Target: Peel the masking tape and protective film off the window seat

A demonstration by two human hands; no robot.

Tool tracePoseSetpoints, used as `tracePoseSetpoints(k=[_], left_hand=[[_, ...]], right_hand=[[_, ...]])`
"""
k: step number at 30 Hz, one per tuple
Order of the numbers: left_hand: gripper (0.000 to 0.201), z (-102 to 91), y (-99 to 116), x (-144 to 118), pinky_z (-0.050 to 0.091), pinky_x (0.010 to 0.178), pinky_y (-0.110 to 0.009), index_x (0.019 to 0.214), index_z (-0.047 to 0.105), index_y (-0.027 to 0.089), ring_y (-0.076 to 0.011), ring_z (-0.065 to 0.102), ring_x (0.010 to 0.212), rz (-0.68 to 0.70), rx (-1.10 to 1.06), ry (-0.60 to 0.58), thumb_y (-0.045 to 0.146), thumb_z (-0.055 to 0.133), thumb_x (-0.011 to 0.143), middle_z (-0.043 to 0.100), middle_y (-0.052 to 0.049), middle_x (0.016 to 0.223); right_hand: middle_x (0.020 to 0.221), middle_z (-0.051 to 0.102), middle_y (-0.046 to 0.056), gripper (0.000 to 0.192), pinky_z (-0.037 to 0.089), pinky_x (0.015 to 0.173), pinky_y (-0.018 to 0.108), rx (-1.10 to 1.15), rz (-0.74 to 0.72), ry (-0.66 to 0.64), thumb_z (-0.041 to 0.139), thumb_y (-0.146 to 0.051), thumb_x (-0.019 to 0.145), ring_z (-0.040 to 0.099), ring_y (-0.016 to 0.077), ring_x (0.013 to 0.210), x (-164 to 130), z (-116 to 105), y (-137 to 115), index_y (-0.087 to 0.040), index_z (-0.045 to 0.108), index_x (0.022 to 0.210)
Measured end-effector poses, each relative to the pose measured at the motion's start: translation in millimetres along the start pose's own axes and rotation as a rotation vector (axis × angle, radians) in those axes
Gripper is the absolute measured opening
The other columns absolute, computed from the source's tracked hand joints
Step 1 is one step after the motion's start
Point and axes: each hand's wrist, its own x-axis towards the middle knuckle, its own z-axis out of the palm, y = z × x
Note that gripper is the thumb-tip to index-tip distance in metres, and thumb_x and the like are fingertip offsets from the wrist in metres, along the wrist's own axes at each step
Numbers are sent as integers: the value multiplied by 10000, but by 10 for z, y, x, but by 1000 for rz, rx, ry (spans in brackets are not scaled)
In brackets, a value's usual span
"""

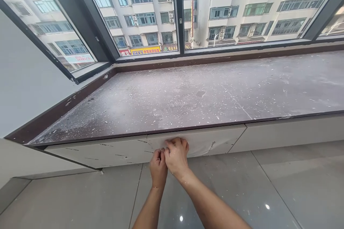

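Film (pixel 204 146) covers the pale front panel (pixel 120 152) under the sill (pixel 188 96), and it looks wrinkled and partly loose just right of my hands. I see both hands meet at the top edge of that panel, right below the dark lip of the sill. My left hand (pixel 158 166) is curled, thumb and fingertips pressed together on a small bit of the film at the panel's upper edge. My right hand (pixel 176 157) sits just beside it, touching it, fingers bent and closed on the same edge of film; I cannot tell how much either hand has pinched.

The sill is a wide dark slab, dusty and speckled with white flecks and scratches. A seam in the panel runs just left of my hands, another well to the right. Below lies a glossy grey tiled floor (pixel 255 186). Behind the sill stand dark-framed windows (pixel 177 10), with pale apartment blocks (pixel 242 3) outside.
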Motion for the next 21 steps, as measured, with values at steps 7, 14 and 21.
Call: tracePoseSetpoints(k=[7,14,21], left_hand=[[270,16,-270,-47,387,670,-240,774,541,192,-139,493,688,-37,-239,-39,451,465,759,548,1,704],[325,-141,-133,73,396,706,-267,778,546,192,-159,508,728,29,-167,-58,497,436,761,544,-10,720],[395,-245,31,320,306,537,-237,579,503,194,-116,375,533,-49,28,-45,568,481,705,407,40,516]], right_hand=[[1004,471,75,306,209,899,487,-81,-112,-13,532,-242,786,341,252,1021,-78,93,88,-326,594,1074],[1021,480,39,190,194,907,480,-26,-118,27,525,-262,806,335,235,1032,-100,156,162,-352,665,898],[1060,486,37,185,207,900,480,-49,-181,-32,547,-247,792,335,230,1042,-105,66,207,-350,664,891]])
